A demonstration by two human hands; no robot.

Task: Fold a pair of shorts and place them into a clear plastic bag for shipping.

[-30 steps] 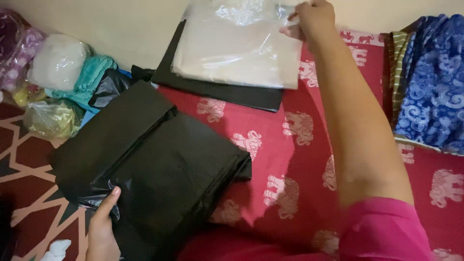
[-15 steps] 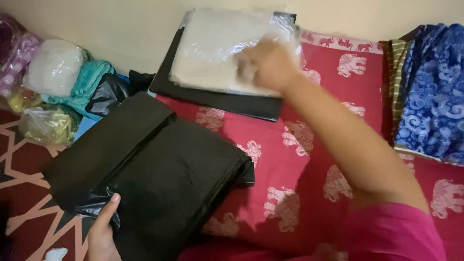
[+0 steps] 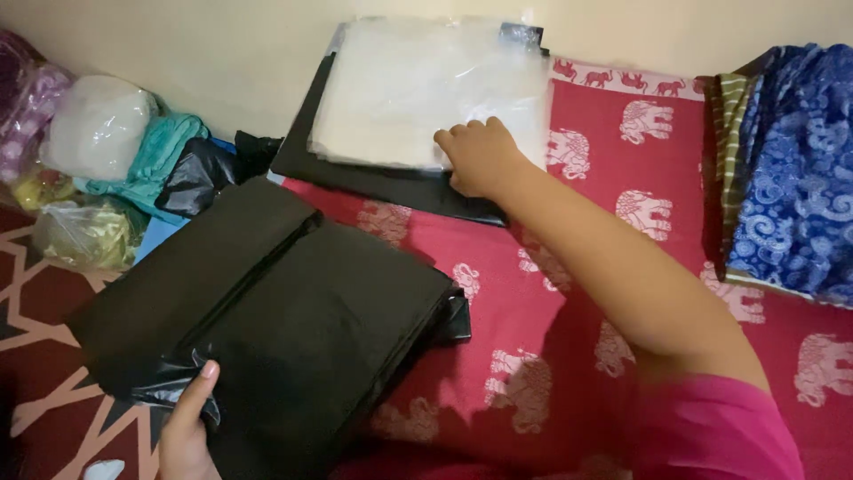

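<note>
My left hand [image 3: 189, 428] grips the near corner of a large folded black plastic package [image 3: 275, 311] that lies on the red elephant-print cloth [image 3: 569, 293]. My right hand [image 3: 480, 158] reaches to the far side and rests its fingers on the near edge of a stack of clear plastic bags [image 3: 426, 89]. That stack lies on a flat black sheet [image 3: 391, 182] against the wall. Whether the right hand pinches a bag or only presses on it cannot be told.
At the left lie bundles in bags: a white one [image 3: 98, 124], a teal cloth [image 3: 155, 156], a crumpled black bag [image 3: 209, 169] and a yellowish bag [image 3: 84, 233]. Folded blue patterned fabric [image 3: 795, 169] with a striped piece sits at the right. A beige wall [image 3: 195, 53] runs behind.
My right hand held the clear bags up at the wall, then laid them on the black sheet and slid down to the stack's near edge. My left hand stayed on the black package.
</note>
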